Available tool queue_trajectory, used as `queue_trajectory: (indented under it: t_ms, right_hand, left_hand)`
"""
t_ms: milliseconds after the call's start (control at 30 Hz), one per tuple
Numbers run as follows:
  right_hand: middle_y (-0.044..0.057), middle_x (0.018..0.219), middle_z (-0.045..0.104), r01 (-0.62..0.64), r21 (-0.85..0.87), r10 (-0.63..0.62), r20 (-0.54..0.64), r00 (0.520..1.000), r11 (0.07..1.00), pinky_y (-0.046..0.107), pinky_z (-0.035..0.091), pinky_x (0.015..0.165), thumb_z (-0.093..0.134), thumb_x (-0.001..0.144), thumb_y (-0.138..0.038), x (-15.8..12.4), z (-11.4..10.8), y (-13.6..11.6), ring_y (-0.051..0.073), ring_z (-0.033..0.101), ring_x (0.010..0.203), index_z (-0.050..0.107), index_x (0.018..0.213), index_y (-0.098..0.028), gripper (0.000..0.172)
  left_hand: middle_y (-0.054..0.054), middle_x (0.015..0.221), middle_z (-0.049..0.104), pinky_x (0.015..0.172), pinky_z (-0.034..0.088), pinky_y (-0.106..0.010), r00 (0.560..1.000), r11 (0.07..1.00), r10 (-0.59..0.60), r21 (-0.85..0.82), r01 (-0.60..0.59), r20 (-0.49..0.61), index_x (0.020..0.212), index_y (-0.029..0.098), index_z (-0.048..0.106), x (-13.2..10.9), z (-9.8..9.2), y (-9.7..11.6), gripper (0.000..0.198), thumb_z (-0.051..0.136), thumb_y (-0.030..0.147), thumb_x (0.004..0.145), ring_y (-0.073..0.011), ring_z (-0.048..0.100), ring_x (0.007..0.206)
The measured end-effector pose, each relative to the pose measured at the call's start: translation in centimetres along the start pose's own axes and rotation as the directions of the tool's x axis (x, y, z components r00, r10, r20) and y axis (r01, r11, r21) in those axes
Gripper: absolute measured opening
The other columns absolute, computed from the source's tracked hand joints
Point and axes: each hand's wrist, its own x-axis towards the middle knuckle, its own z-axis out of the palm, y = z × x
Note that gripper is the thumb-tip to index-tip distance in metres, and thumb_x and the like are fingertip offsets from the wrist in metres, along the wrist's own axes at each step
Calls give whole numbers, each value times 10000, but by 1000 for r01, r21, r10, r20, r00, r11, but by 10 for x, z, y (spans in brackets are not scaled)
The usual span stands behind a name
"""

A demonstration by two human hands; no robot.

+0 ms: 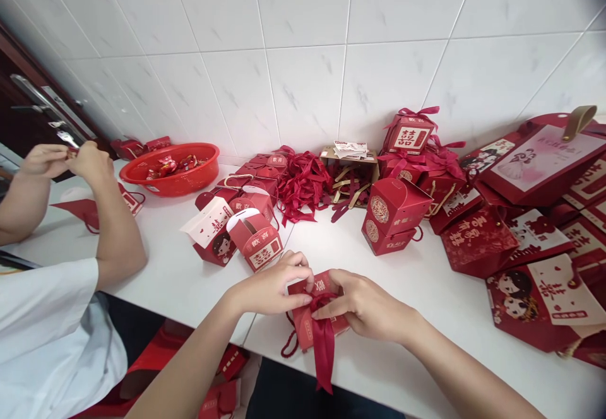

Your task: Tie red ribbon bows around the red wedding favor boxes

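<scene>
At the upper left of the frame, another person's hands (89, 163) are pinching something small, too small to make out, with a red basin (189, 183) sitting just past them on the white table (426, 293).

At the lower centre, the left hand (272, 288) is coming in from the left. Its thumb and fingertips are closing tightly on the knot of a dark red ribbon (324, 346). The knot is sitting on top of a small red box (303, 330), which is lying near the table's front edge, directly under and between both hands, its long side running roughly left to right. The ribbon's tail is hanging straight down toward the bottom of the frame.

The right hand (367, 308) is meeting it from the right, equally near. Its thumb and forefinger are pinching the same knot while its other fingers are curling over the box's right end.

Red gift bags (478, 242) are lying farther right.
</scene>
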Motion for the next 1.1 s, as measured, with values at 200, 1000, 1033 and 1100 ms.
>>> queue_trajectory:
  t_ms: [200, 1000, 1033, 1100]
  right_hand:
    - [64, 956, 643, -15, -3, 15, -4, 1000, 1000, 281, 507, 721, 642, 798, -34, -1, 2, 3, 179, 601, 871, 761, 1036, -283, 364]
    - [52, 925, 580, -53, 137, 51, 14, 999, 989, 261, 489, 706, 530, 712, 98, -2, 1, 7, 155, 580, 828, 767, 1032, -275, 546]
    - [52, 927, 581, -54, 145, 53, 7, 999, 988, 262, 491, 707, 531, 725, 85, -2, 1, 7, 156, 583, 831, 768, 1029, -280, 531]
    - [48, 926, 585, -62, 150, 62, 3, 998, 987, 261, 490, 701, 534, 745, 60, -3, 0, 7, 156, 586, 829, 767, 1023, -290, 503]
  left_hand:
    - [-63, 1223, 462, 1075, 358, -360, 994, 980, 111, -165, -113, -26, 799, 211, 608, 2, 7, -13, 97, 670, 284, 810, -233, 436, 1241]
    - [-95, 1158, 636, 1044, 378, -399, 960, 957, 23, -272, -102, -278, 662, 202, 480, 2, 25, -6, 251, 669, 303, 792, -251, 471, 1237]
    - [-94, 1104, 651, 1019, 398, -384, 948, 943, 1, -316, -107, -319, 654, 205, 454, 2, 31, -5, 265, 664, 292, 791, -244, 503, 1198]
    - [-85, 1019, 672, 987, 418, -368, 924, 914, -47, -389, -113, -379, 642, 214, 402, 2, 41, -4, 294, 658, 258, 780, -235, 534, 1155]
